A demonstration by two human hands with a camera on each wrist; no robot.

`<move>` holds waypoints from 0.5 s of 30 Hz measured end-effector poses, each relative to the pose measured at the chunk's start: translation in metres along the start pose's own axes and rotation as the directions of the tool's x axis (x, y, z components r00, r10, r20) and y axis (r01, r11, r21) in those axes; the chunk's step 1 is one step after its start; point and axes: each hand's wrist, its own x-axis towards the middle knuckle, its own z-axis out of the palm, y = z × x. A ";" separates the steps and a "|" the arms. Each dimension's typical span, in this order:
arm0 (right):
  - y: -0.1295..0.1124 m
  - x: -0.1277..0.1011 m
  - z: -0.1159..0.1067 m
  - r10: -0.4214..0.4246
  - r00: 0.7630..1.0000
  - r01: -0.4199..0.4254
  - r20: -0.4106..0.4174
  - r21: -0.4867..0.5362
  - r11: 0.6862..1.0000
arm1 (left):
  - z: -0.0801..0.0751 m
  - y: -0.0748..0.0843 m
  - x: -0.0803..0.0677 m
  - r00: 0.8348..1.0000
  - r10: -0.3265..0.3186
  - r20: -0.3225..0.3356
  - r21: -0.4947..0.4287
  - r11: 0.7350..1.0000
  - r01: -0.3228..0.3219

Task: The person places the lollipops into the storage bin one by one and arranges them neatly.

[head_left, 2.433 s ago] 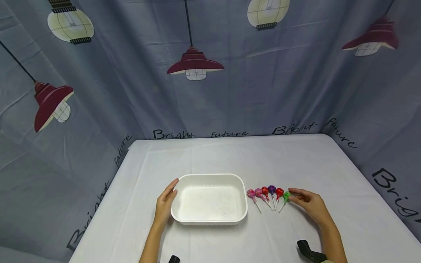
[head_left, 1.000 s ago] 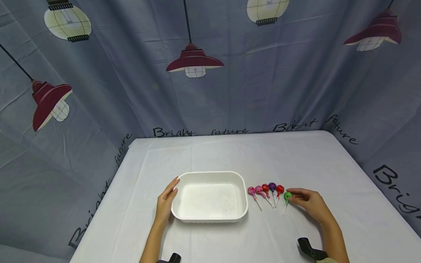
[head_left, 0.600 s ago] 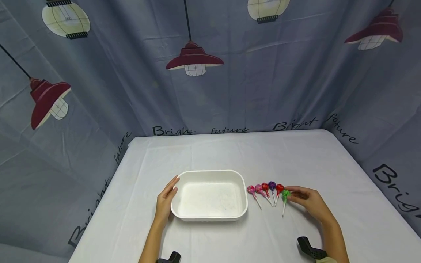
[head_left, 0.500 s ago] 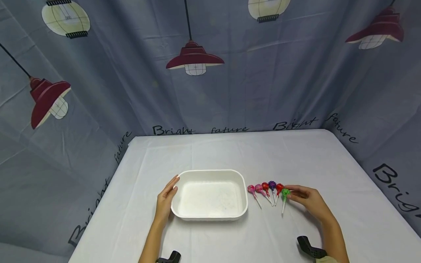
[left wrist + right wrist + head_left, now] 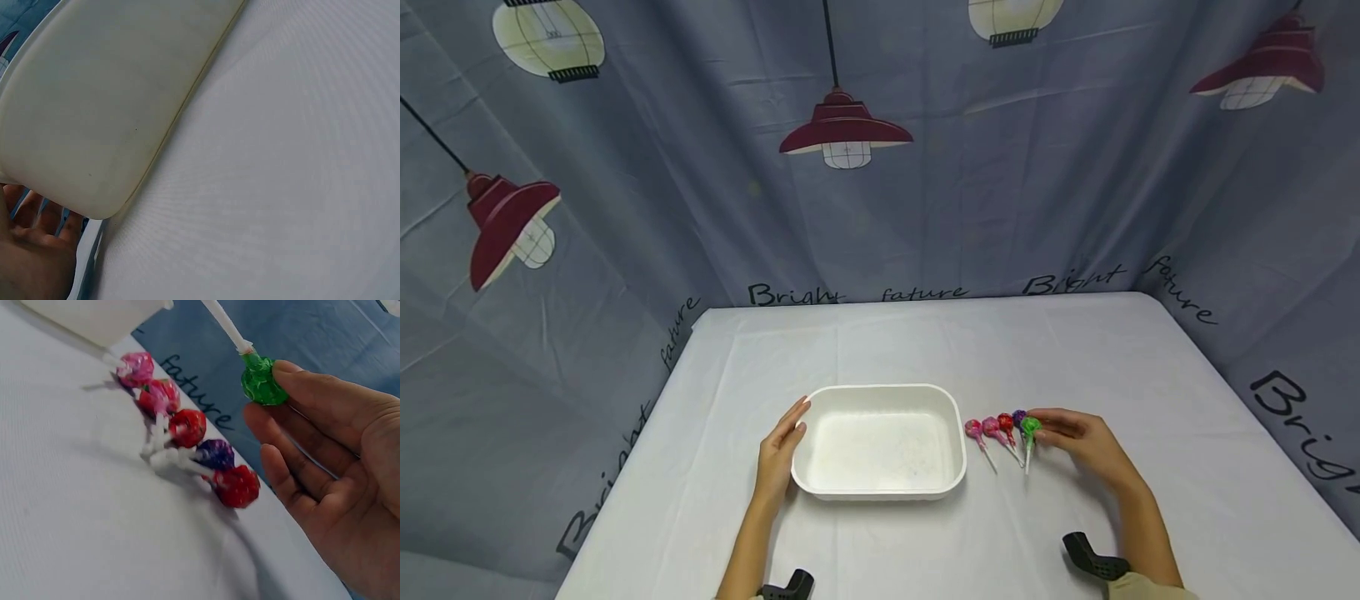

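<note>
While my right hand (image 5: 1086, 440) pinches the green lollipop (image 5: 1030, 426) by its head in the head cam, stick hanging down, it's lifted off the cloth just above the right end of the lollipop row (image 5: 996, 428). Row lies on the white tablecloth (image 5: 1075, 358), right of the white tray (image 5: 880, 483). My left hand (image 5: 778, 454) rests flat w/ straight fingers against the tray's left wall, not gripping.

Left wrist cam: tray underside/wall (image 5: 106, 106) fills top left, cloth (image 5: 281, 175) the rest; bit of my palm (image 5: 31, 256) at bottom left, touching the tray edge.

Right wrist cam: green lollipop (image 5: 262, 378) held betw thumb and fingertip (image 5: 294, 378), white stick pointing up-left in frame. Other fingers relaxed. On the cloth below: 2 pink (image 5: 136, 367), 2 red (image 5: 236, 486), 1 purple (image 5: 215, 454), sticks overlapping. Tray corner (image 5: 94, 319) at top left.
</note>
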 end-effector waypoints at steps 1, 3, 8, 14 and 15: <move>-0.002 0.001 0.002 -0.009 1.000 0.009 0.002 0.002 1.000 | 0.000 0.000 0.000 1.000 0.002 0.000 0.002 1.000 -0.002; -0.007 0.005 0.005 -0.027 1.000 0.027 0.005 0.008 1.000 | 0.000 0.000 0.000 1.000 0.006 0.001 0.004 1.000 -0.006; -0.019 0.014 0.014 -0.072 0.997 0.072 0.002 0.029 0.997 | -0.001 0.000 -0.001 1.000 -0.005 0.002 0.014 1.000 0.005; -0.040 0.027 0.023 -0.115 0.993 0.113 0.021 0.080 0.990 | 0.000 0.001 0.000 1.000 0.006 0.004 0.008 1.000 -0.006; -0.043 0.029 0.025 -0.121 0.992 0.118 0.027 0.088 0.989 | 0.000 0.001 0.000 1.000 0.006 0.001 0.006 1.000 -0.006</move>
